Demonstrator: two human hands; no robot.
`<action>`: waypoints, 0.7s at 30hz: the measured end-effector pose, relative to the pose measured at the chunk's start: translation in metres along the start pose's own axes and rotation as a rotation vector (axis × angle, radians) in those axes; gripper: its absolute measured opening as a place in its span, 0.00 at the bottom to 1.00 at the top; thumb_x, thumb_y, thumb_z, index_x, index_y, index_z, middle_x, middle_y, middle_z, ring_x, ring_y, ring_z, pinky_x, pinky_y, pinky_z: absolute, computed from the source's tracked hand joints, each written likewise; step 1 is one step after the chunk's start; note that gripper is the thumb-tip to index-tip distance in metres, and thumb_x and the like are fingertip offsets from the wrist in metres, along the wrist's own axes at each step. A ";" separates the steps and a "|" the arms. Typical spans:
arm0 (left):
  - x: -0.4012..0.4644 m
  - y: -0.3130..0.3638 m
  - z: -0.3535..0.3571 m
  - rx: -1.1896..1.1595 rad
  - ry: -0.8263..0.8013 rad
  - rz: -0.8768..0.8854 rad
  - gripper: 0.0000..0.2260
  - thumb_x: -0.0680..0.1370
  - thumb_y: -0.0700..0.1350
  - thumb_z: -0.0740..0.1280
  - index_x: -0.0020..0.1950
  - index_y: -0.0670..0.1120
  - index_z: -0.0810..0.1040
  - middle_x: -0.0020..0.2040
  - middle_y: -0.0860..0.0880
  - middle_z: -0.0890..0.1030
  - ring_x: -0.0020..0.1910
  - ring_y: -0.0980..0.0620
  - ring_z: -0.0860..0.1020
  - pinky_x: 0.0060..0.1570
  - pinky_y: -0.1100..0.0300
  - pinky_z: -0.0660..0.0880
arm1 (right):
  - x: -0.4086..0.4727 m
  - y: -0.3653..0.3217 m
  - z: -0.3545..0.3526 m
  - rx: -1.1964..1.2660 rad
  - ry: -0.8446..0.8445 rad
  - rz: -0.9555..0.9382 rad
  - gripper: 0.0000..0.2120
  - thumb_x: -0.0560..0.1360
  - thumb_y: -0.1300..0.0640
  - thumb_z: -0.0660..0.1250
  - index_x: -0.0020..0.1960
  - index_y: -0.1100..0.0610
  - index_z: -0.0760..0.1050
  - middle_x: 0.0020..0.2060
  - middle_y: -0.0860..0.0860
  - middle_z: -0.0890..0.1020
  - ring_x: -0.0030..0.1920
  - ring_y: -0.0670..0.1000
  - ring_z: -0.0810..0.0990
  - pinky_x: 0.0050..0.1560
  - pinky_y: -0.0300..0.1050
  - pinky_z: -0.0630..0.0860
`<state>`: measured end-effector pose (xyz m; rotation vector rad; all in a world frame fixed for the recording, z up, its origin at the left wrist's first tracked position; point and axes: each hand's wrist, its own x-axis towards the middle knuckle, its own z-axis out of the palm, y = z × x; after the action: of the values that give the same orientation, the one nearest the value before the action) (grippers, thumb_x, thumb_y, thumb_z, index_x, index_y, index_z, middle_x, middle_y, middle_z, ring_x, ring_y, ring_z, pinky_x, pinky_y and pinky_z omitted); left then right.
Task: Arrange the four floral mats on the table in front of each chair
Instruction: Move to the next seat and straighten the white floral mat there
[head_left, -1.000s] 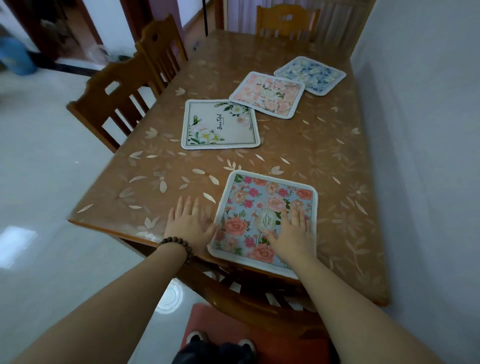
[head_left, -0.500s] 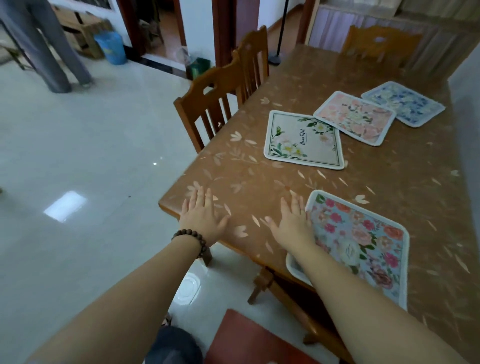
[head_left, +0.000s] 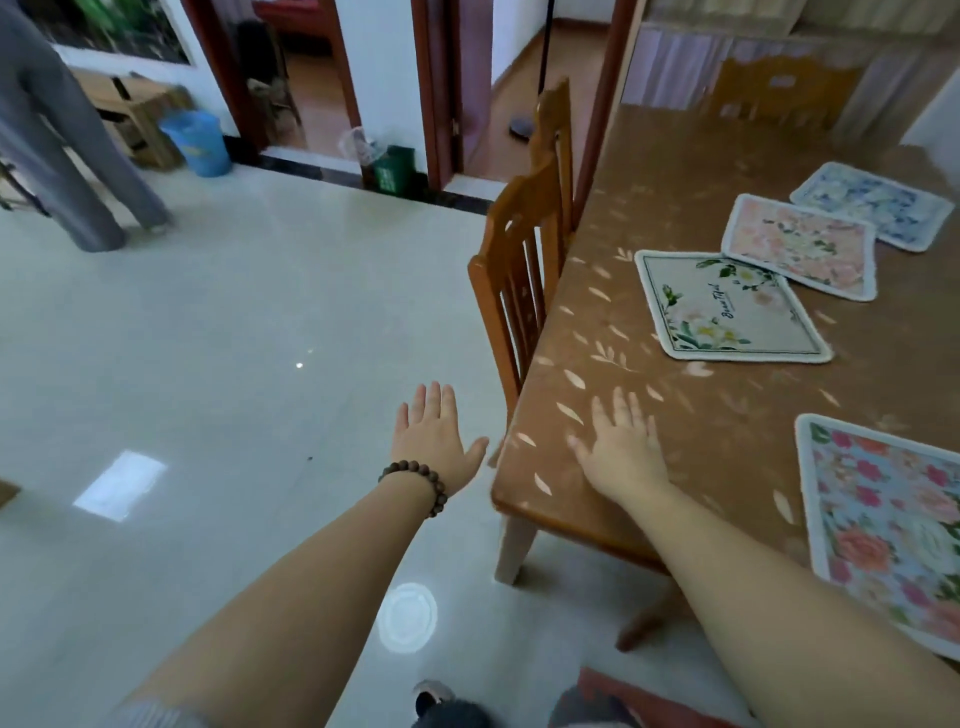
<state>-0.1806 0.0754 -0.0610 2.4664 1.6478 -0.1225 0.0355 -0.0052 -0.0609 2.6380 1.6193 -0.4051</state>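
While four floral mats are lying on the table (head_left: 727, 156), you are holding none of them. The blue-and-pink rose mat (head_left: 883, 525) is sitting at the near end, overhanging the near edge. The cream mat (head_left: 727, 312) is lying by the left edge near a wooden chair (head_left: 524, 260); the pink mat (head_left: 802, 247) is overlapping its far corner, and the blue mat (head_left: 872, 205) is lying just beyond, apparently tucked under the pink one. Your right hand (head_left: 623, 447) is hovering or resting over the near left corner of the table, fingers straight and released; contact cannot be told. Your left hand (head_left: 431, 436), wearing a bead bracelet (head_left: 418, 480), is hanging over the floor (head_left: 208, 364), fingers spread, grasping nothing.
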 end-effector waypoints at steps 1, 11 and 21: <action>0.008 -0.009 -0.002 0.007 0.008 0.015 0.37 0.77 0.64 0.51 0.77 0.43 0.43 0.78 0.44 0.46 0.76 0.46 0.44 0.74 0.48 0.45 | 0.003 -0.008 -0.003 -0.003 0.007 0.020 0.34 0.78 0.37 0.50 0.78 0.52 0.47 0.77 0.55 0.43 0.76 0.55 0.40 0.75 0.56 0.44; 0.106 -0.047 -0.023 0.021 0.097 0.171 0.37 0.76 0.64 0.52 0.77 0.42 0.46 0.78 0.43 0.48 0.76 0.44 0.46 0.73 0.48 0.46 | 0.059 -0.064 -0.015 0.065 0.103 0.128 0.31 0.79 0.41 0.51 0.78 0.53 0.48 0.77 0.56 0.44 0.76 0.54 0.39 0.74 0.53 0.42; 0.260 0.000 -0.045 0.076 0.131 0.499 0.37 0.76 0.65 0.53 0.77 0.45 0.47 0.78 0.43 0.46 0.76 0.45 0.43 0.72 0.48 0.42 | 0.170 -0.077 -0.012 0.187 0.198 0.372 0.30 0.80 0.43 0.51 0.77 0.55 0.50 0.77 0.56 0.46 0.77 0.54 0.41 0.75 0.54 0.43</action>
<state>-0.0816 0.3202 -0.0598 2.9097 1.0328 0.0446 0.0428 0.1813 -0.0791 3.1206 1.1321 -0.3006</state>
